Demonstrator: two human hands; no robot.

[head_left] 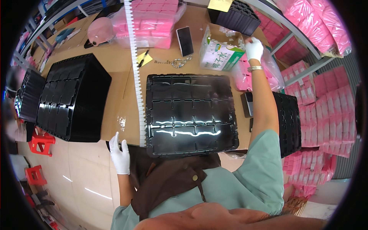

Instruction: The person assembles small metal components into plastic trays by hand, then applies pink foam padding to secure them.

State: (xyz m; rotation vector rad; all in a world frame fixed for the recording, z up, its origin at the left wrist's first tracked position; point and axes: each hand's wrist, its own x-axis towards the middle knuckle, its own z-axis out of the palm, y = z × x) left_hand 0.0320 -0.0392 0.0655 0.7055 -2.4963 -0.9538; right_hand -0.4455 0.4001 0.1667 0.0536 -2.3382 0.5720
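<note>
A black plastic tray (189,111) with shallow compartments lies before me on the cardboard-covered table, its surface shiny with reflections. My left hand (120,156), in a white glove, is off the table's front edge, fingers stretched out and holding nothing. Up at the right, my right hand (254,50), also gloved in white, is at the rim of an open green-and-white carton (220,57). Its fingertips are drawn together; whatever they hold is too small to make out. Small white pieces (229,33) show inside the carton.
Tall stacks of black trays (73,96) stand at left, with more at right. Beside the carton are a phone (184,41), a bracelet (181,61) and a pen (144,57) on a yellow note. Pink wrapped packs (147,23) sit behind. A white toothed strip (137,76) crosses the table.
</note>
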